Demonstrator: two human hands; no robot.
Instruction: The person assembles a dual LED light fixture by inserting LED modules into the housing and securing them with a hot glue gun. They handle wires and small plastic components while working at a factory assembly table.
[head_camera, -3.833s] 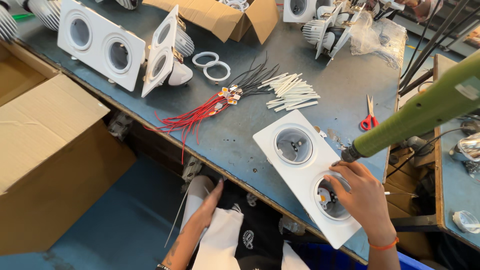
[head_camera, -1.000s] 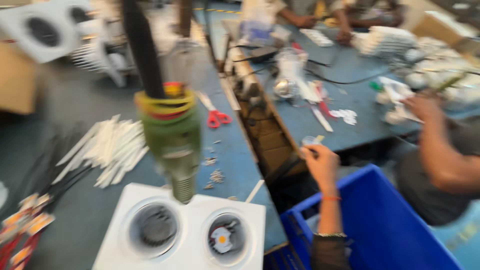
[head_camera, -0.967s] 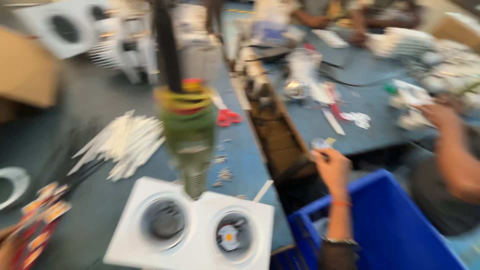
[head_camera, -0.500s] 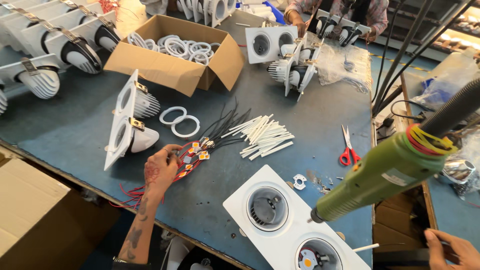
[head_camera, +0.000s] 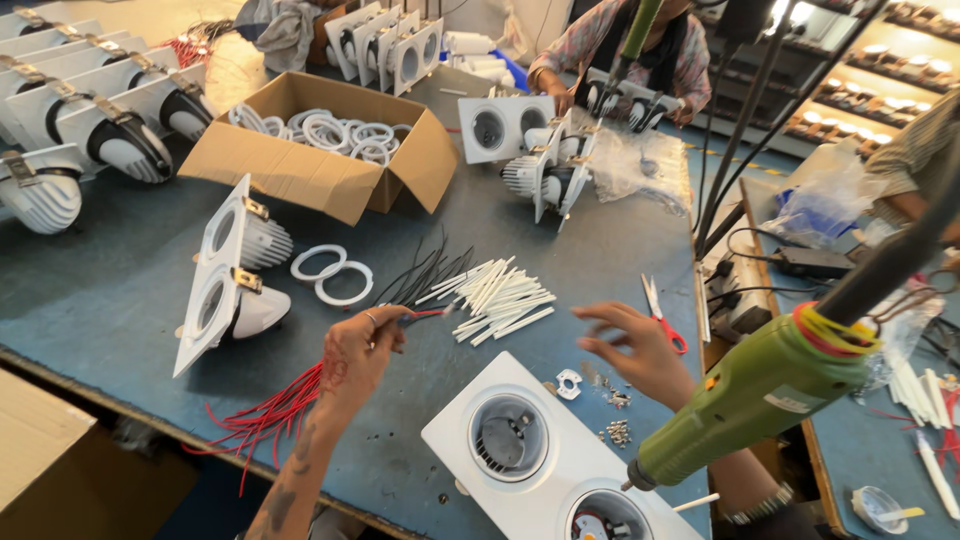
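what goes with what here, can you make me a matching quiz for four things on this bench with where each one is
Things:
1. white rings
2. scissors
3. green power screwdriver
4. red wires

Places:
a. hanging over the white twin lamp frame
b. right of the white sleeves
c. beside the lamp standing on edge
d. trailing from the left hand over the table edge

Pairs: 1-c, 2-b, 3-a, 4-d
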